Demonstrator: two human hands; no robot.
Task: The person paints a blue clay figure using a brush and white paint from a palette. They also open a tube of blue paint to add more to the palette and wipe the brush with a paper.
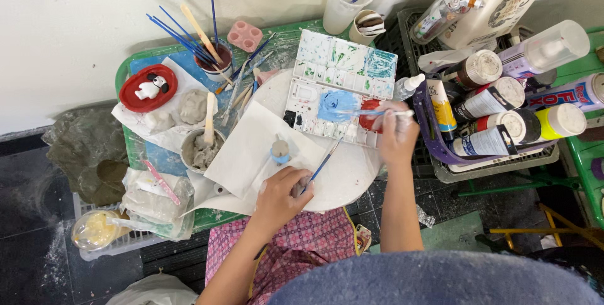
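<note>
Painting at a crowded craft table
Right hand (pixel 397 134) grips a brush (pixel 376 113) over the palette (pixel 343 84); left hand (pixel 281 193) closes round something small, perhaps clay, beside paint bottles (pixel 497 113).

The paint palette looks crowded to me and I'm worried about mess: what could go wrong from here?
1. The right hand works a brush in the blue pool of the palette, right beside red paint; the colours could mix.
2. The left hand holds a small piece and a second brush over the white paper; it might drip there.
3. The small figure standing on the paper could be knocked over.
</note>
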